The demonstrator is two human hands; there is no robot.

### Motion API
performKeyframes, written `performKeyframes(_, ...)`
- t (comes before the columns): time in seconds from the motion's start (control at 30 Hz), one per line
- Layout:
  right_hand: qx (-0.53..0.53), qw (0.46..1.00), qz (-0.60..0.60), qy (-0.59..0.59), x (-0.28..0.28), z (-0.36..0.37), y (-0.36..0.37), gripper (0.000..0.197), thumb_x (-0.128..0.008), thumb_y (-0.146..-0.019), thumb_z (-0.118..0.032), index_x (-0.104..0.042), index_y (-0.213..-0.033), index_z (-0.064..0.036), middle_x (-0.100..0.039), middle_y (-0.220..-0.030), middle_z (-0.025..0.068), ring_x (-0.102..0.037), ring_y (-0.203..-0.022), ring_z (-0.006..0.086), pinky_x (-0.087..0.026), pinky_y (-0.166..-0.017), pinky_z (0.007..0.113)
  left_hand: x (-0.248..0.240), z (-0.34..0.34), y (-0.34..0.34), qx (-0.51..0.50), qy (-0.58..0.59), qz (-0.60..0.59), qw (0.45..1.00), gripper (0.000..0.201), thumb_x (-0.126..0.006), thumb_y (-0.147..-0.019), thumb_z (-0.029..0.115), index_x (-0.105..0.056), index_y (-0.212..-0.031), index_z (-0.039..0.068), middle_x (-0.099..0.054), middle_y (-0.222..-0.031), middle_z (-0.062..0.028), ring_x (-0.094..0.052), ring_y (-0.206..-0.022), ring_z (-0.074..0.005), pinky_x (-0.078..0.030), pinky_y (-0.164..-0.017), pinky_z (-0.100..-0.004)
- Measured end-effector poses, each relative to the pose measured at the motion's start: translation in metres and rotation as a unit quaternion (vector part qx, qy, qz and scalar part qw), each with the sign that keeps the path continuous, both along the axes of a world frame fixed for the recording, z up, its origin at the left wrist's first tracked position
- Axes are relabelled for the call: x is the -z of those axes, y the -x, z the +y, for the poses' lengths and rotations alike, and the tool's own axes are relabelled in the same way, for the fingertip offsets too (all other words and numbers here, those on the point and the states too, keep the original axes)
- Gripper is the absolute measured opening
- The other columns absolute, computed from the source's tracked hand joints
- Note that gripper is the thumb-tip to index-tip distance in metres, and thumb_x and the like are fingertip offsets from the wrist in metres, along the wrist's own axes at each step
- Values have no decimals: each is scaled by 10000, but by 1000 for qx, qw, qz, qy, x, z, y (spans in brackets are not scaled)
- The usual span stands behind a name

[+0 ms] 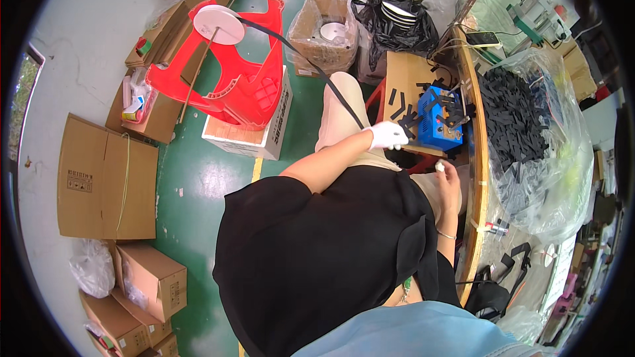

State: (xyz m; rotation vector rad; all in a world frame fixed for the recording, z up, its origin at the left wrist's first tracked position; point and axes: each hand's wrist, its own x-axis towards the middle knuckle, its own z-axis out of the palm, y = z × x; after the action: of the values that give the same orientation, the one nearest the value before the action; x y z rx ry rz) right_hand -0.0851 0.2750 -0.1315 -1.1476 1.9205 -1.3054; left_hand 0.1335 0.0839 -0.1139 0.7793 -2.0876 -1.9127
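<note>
My left hand (389, 136), in a white glove, is closed at the end of a long black strap (331, 86). The strap runs back over my knee to a white reel (219, 24) on a rod across an upturned red stool (246, 96). Just right of the glove sits a blue box-shaped machine (439, 122) with black strap pieces on and around it. My right hand (449, 184) is below the machine, its fingers loosely bent and apart, with white covering on a fingertip. I see nothing held in it.
A wooden-edged bench (481, 178) stands to my right, bearing a clear bag of black strap pieces (512, 116). Ahead are a carton with a reel (321, 16) and a black bag of reels (397, 23). Cardboard boxes (106, 182) line the left wall.
</note>
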Motion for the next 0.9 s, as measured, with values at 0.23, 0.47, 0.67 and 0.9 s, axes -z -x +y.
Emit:
performKeyframes(0.23, -246, 949, 133, 143, -40, -55, -66, 598, -630, -809, -44, -370, -1348, -42, -537, -1148, 104, -589, -805, 95, -474, -674, 236, -24, 19, 21, 152, 133, 3, 979, 228, -567, -836, 257, -647, -830, 44, -663, -776, -109, -619, -663, -220, -474, -625, -325)
performKeyframes(0.47, -233, 972, 5, -7, -53, -76, -79, 312, -479, -898, -43, -543, -1202, -17, -569, -714, 58, -515, -588, 102, -433, -572, 240, -39, 10, -16, -8, -279, 1, 960, 294, -559, -910, 322, -623, -924, 35, -649, -817, -57, -587, -646, -106, -473, -575, -212)
performKeyframes(0.67, -244, 965, -23, -92, -28, -90, -61, 251, -471, -894, -49, -612, -1102, -51, -533, -635, 79, -517, -570, 126, -430, -560, 261, -140, -80, -117, -163, 288, -208, 921, 231, -620, -810, 227, -641, -1015, 121, -648, -961, -77, -631, -870, -195, -496, -806, -319)
performKeyframes(0.9, -305, 934, 117, -145, 32, -104, -55, 221, -538, -831, -12, -627, -1031, -45, -635, -920, 178, -641, -816, 298, -481, -725, 320, -204, -251, -345, -379, 506, -571, 524, 312, -581, -783, 137, -616, -1093, 163, -594, -1105, -96, -574, -1023, -269, -481, -854, -383)
